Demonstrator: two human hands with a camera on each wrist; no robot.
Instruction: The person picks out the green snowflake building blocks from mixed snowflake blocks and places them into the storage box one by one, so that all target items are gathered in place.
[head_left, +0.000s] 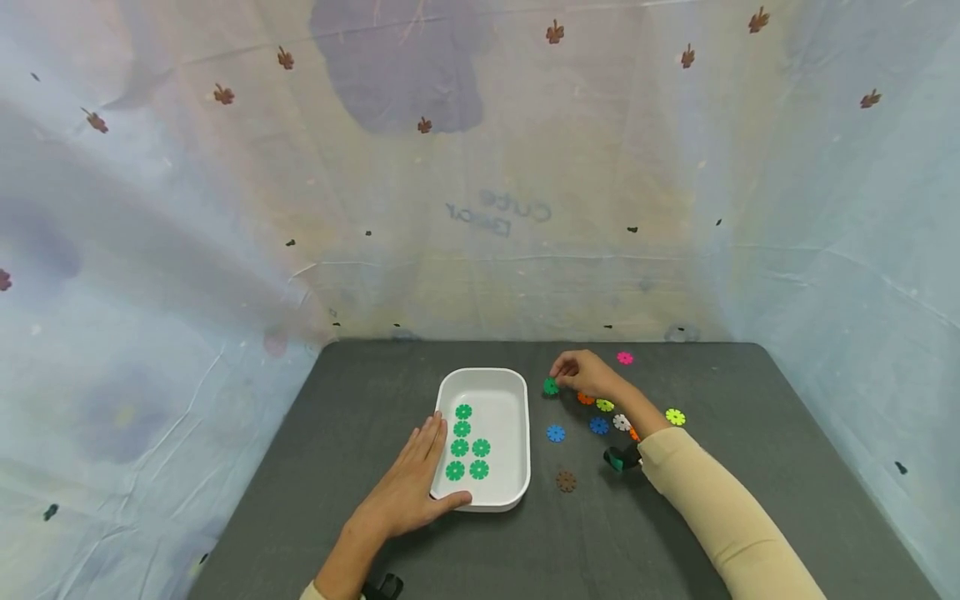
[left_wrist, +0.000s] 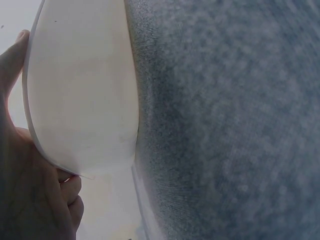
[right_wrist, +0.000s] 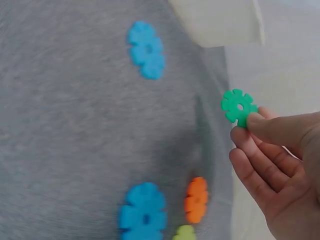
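A white tray (head_left: 506, 492) sits on the dark tabletop with several green notched discs (head_left: 459, 448) laid inside along its left part. My left hand (head_left: 408, 483) rests against the tray's left near corner, fingers stretched along the side and thumb over the near rim; the left wrist view shows the tray's outer wall (left_wrist: 82, 85) beside that hand. To the right of the tray, my right hand (head_left: 588, 374) pinches a green notched disc (right_wrist: 240, 107) between thumb and fingers, raised above the table in the right wrist view.
Loose notched discs lie right of the tray: blue (head_left: 556, 433), brown (head_left: 566, 481), white (head_left: 621, 422), orange (head_left: 586, 399), yellow-green (head_left: 675, 417) and pink (head_left: 625, 358). The right forearm hangs over some of them. A patterned sheet (head_left: 495, 292) encloses the table's back and sides.
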